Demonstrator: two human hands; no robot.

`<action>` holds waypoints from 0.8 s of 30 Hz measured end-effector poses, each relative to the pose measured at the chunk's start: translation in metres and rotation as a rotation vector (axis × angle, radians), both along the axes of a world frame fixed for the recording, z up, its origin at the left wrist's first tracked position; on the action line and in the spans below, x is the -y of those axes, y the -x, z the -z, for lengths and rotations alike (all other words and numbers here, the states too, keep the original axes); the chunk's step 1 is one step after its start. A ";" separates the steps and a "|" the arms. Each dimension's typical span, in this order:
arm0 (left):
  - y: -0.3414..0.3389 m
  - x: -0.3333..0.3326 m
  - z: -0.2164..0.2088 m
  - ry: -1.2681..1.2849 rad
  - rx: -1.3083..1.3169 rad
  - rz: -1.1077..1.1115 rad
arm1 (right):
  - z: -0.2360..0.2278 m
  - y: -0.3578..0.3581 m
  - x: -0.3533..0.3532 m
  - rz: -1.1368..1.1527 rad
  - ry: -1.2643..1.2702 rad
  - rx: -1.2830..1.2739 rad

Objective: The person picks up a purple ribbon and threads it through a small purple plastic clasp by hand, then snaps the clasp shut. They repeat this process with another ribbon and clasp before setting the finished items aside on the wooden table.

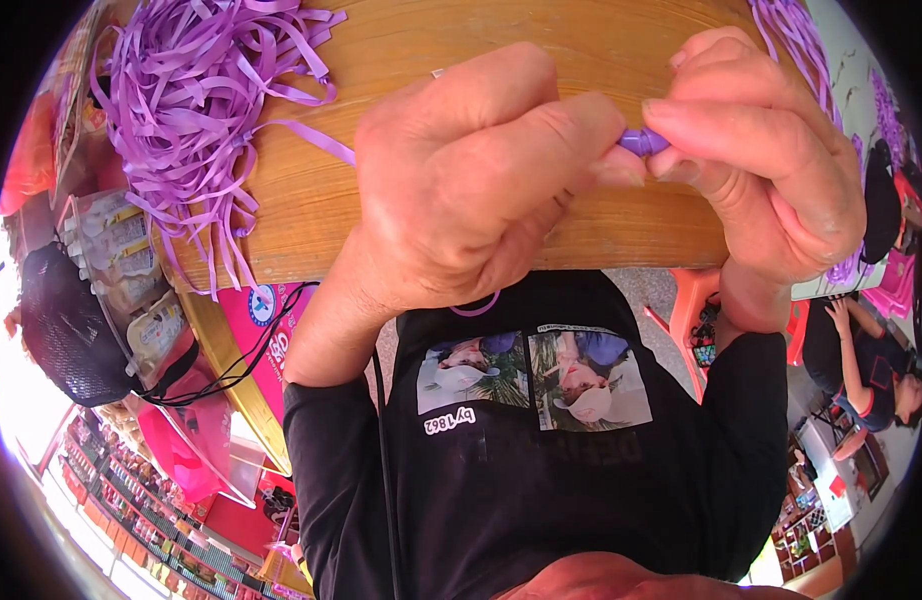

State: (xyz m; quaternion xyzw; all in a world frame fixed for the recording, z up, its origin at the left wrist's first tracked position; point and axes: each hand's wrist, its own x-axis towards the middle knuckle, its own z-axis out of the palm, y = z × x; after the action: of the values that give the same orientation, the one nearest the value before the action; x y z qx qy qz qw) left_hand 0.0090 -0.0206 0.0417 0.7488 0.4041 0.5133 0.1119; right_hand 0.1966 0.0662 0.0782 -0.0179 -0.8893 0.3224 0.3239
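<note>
Between the fingertips of both hands, above the table, sits a small purple plastic connector (643, 141), mostly covered by the fingers. My left hand (471, 170) is closed, pinching its left end between thumb and forefinger. From the other side my right hand (766, 150) pinches the right end, with its other fingers curled. A purple ribbon (311, 138) runs from the heap of purple ribbons (186, 110) on the left and goes behind my left hand. Below that hand a thin purple loop (476, 308) hangs in front of my black shirt.
The wooden table (381, 60) lies under my hands. More purple ribbons (796, 45) hang at the far right. To the left are a black mesh bag (66, 325) and black cables (246, 375). An orange stool (693, 310) stands beyond my right arm; another person (861, 365) is farther right.
</note>
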 end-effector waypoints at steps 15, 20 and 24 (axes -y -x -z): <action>0.012 -0.005 -0.006 -0.227 -0.295 -0.012 | 0.004 0.007 0.013 0.120 0.302 0.038; 0.011 -0.006 -0.001 -0.284 -0.323 0.015 | 0.012 0.008 0.010 0.051 0.413 0.085; 0.012 -0.008 -0.004 -0.194 -0.377 0.086 | 0.005 0.003 0.013 0.093 0.657 0.169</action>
State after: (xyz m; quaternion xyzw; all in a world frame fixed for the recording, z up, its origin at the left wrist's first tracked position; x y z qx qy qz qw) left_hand -0.0031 -0.0130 0.0460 0.8554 0.3341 0.3954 -0.0164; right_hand 0.1932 0.0535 0.0733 -0.1882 -0.7599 0.5739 0.2404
